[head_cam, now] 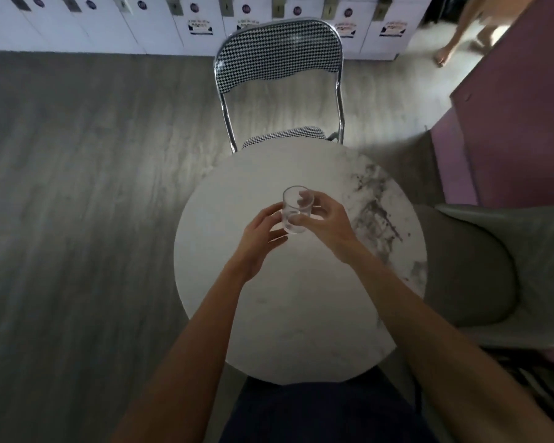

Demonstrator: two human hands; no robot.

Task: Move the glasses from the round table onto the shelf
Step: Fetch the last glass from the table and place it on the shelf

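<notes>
A clear drinking glass (296, 208) is upright over the middle of the round white marble table (288, 314). My right hand (325, 220) wraps its fingers and thumb around the glass from the right. My left hand (260, 236) is beside the glass on the left, fingers spread, with the fingertips touching or nearly touching its side. I cannot tell whether the glass rests on the tabletop or is lifted just above it. No shelf is in sight.
A houndstooth chair with a chrome frame (279, 59) stands at the table's far side. A grey padded seat (480, 266) is on the right, a purple wall or cabinet (518, 107) beyond it. White lockers (173, 20) line the back wall. A person's legs (461, 33) at top right.
</notes>
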